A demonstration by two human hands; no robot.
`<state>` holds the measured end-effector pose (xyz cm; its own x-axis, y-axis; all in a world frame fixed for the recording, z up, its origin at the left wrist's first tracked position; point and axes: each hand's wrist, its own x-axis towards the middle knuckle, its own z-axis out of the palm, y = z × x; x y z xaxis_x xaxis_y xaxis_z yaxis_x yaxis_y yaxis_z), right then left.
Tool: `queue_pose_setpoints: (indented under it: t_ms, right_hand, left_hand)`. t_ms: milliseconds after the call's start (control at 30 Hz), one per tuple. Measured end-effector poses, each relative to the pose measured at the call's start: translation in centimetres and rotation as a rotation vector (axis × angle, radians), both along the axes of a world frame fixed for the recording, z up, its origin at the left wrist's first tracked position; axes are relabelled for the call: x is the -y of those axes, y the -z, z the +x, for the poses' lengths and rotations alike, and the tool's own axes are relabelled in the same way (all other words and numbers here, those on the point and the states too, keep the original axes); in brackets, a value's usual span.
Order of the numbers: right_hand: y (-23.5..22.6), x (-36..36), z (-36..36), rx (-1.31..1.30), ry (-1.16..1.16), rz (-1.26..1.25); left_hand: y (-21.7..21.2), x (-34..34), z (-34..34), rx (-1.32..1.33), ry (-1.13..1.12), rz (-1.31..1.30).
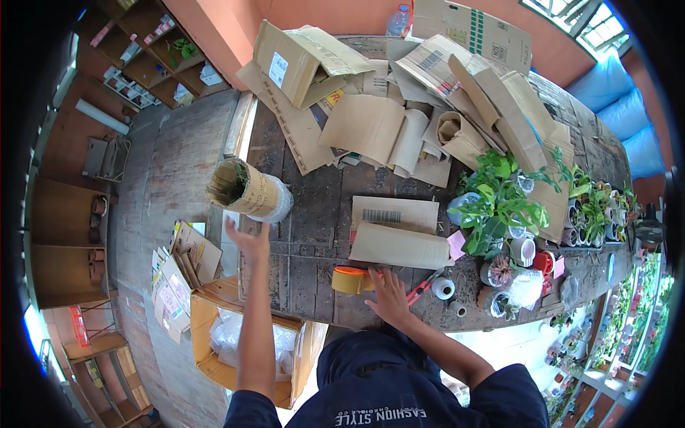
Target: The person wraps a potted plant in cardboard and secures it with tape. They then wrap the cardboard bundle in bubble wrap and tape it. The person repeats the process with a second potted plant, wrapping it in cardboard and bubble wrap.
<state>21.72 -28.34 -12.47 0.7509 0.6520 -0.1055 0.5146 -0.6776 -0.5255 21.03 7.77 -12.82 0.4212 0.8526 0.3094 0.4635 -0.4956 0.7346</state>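
A cardboard tube [260,194], its lower part wrapped in bubble wrap, stands on the table's left side with green leaves inside. My left hand [250,241] is just in front of it, fingers apart, holding nothing; whether a fingertip touches the tube I cannot tell. My right hand [390,298] rests by the table's front edge with fingers spread, its fingertips at the right edge of a yellow-orange tape roll [347,280]. Right of that hand lies a red-handled cutting tool [422,287]. Behind the tape is a rolled piece of cardboard [399,245].
Cardboard pieces [364,125] pile up at the back. Potted plants [503,203] and a white bottle [443,288] stand to the right. A box of bubble wrap [214,324] sits below the table's left front edge, beside folded cardboard [171,292].
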Motion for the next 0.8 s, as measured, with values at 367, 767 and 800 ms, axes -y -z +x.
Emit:
queue_pose_setpoints:
  t_ms: [367, 767, 800]
  right_hand:
    - [2.9, -0.5, 0.9, -0.026, -0.043, -0.002]
    - [-7.0, 22.2, -5.6, -0.198, 0.379, 0.359]
    - [-6.6, 24.2, -7.0, -0.201, 0.461, 0.341]
  left_hand:
    - [5.5, 17.2, -11.5, -0.094, 0.426, -0.945]
    - [6.8, 23.9, -3.4, -0.127, 0.268, -0.415]
    - [7.1, 23.4, -1.8, -0.104, 0.222, -0.379]
